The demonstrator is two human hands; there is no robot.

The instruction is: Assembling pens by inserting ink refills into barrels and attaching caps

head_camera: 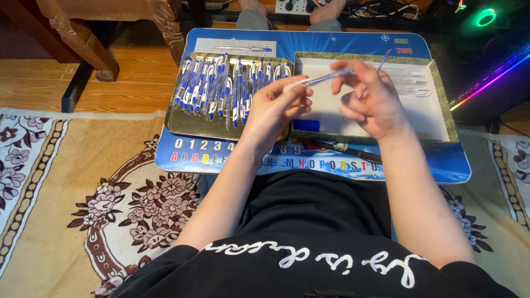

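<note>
Held a clear pen barrel (323, 79) pinched btwn left hand (273, 105) & right hand (370, 99) over the white box (436, 118), w/ thin blue refill (374, 74) in right fingers, pen tray (182, 124) left of box.

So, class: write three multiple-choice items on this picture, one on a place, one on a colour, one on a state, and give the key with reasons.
1. Where does the tray of finished pens lie?
A. left of the white-lined box
B. on the rug
C. inside the white-lined box

2. What colour are the pens in the tray?
A. red and black
B. blue and white
C. green and yellow

3. What is the left hand doing?
A. lying flat on the table
B. resting in the tray
C. gripping a clear pen barrel

Key:
1 A, the tray sits beside the box, to its left, on the blue table.
2 B, each pen shows a white body with blue parts.
3 C, its fingers close on the pen barrel, while the right hand pinches a thin refill.
</note>
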